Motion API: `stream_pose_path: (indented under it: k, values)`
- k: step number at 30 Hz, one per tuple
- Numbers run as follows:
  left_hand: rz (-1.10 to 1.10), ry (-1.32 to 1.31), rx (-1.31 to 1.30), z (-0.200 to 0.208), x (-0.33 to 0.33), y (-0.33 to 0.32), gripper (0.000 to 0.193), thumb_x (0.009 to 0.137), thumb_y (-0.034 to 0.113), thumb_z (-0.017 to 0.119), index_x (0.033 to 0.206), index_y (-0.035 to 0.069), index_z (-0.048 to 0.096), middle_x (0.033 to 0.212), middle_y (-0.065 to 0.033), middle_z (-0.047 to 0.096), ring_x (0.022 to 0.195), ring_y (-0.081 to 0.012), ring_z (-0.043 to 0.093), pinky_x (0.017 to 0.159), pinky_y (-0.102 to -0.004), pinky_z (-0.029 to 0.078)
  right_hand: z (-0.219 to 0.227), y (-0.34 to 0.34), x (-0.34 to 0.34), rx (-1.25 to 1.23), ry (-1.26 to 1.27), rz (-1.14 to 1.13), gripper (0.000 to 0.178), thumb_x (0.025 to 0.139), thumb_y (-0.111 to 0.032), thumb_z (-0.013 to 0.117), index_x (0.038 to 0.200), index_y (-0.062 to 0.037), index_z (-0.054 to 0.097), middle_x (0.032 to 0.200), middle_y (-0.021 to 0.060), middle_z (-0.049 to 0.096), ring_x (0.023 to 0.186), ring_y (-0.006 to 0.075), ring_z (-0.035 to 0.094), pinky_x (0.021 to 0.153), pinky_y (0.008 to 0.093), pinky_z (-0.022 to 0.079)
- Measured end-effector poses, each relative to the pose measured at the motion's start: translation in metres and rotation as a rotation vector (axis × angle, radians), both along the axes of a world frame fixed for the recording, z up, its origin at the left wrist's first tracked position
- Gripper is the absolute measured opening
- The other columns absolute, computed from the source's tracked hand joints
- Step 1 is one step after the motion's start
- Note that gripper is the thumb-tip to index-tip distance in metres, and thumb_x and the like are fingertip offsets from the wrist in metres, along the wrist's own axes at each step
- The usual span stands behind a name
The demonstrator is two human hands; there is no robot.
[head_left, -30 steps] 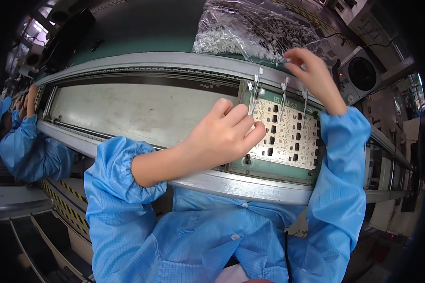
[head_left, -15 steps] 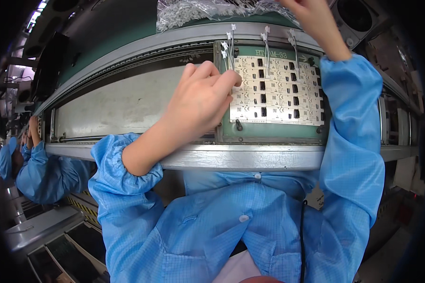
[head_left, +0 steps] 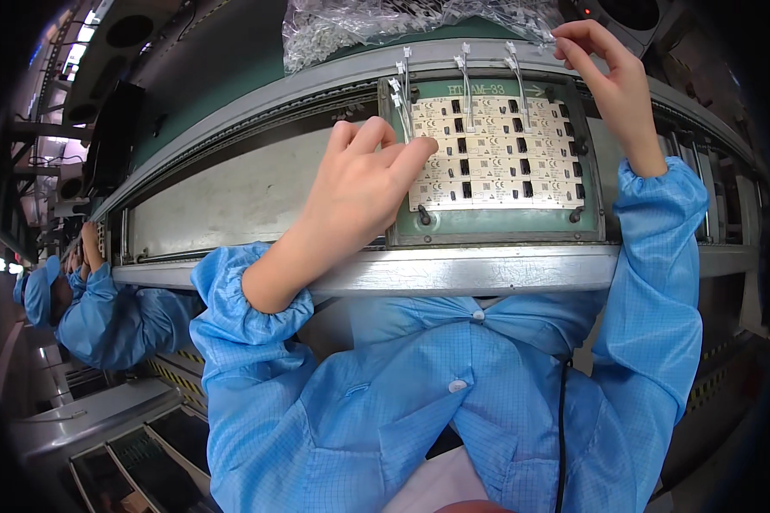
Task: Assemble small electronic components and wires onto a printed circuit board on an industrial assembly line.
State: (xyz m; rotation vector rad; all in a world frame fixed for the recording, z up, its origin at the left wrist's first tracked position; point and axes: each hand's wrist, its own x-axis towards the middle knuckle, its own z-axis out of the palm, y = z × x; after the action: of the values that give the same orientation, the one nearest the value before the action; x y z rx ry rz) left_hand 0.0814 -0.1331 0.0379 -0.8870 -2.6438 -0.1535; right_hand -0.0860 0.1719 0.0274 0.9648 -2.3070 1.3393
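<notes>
A green fixture board [head_left: 496, 224] carries rows of white circuit boards [head_left: 492, 167] with black parts. Short white cables with small plugs [head_left: 462, 61] stick out over its far edge in several places. My left hand [head_left: 359, 184] lies over the board's left edge, fingers curled and thumb near the leftmost white cables [head_left: 399, 98]. Its fingertips are partly hidden, so what they pinch cannot be made out. My right hand [head_left: 612, 85] hangs beyond the board's far right corner, beside a clear plastic bag [head_left: 522, 21]. Its fingers are bent together; anything between them is too small to name.
The bag holds a heap of small white parts [head_left: 325, 38]. A metal rail [head_left: 470, 269] runs along the near side, another along the far side. Left of the board is a pale metal surface [head_left: 222, 192]. A co-worker in blue [head_left: 128, 321] sits far left.
My right hand has come back from the bag, down and to the right. My left hand stays at the board's left edge. The whole view has shifted slightly.
</notes>
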Motion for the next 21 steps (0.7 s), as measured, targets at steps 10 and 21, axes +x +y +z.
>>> stream_pose_path:
  k: [10, 21]
  values:
    - [-0.020, 0.089, -0.064, -0.002, 0.003, 0.008, 0.037, 0.080, 0.006, 0.060, 0.116, 0.008, 0.062, 0.080, 0.0004, 0.063, 0.088, -0.0207, 0.055, 0.080, -0.0363, 0.039, 0.000, -0.006, 0.003, 0.057, 0.050, -0.029, 0.018, 0.099, -0.013, 0.061, 0.112, -0.0012, 0.068, 0.093, 0.0021, 0.069, 0.089, 0.0091, 0.063, 0.082, 0.0243, 0.050]
    - [0.095, 0.102, 0.061, -0.014, 0.017, 0.012, 0.042, 0.078, 0.007, 0.060, 0.119, 0.003, 0.063, 0.083, -0.0037, 0.065, 0.092, -0.0221, 0.056, 0.079, -0.0373, 0.039, 0.012, -0.017, 0.022, -0.005, 0.050, -0.014, 0.014, 0.098, -0.007, 0.061, 0.108, 0.0027, 0.065, 0.093, 0.0042, 0.069, 0.089, 0.0104, 0.066, 0.081, 0.0247, 0.051]
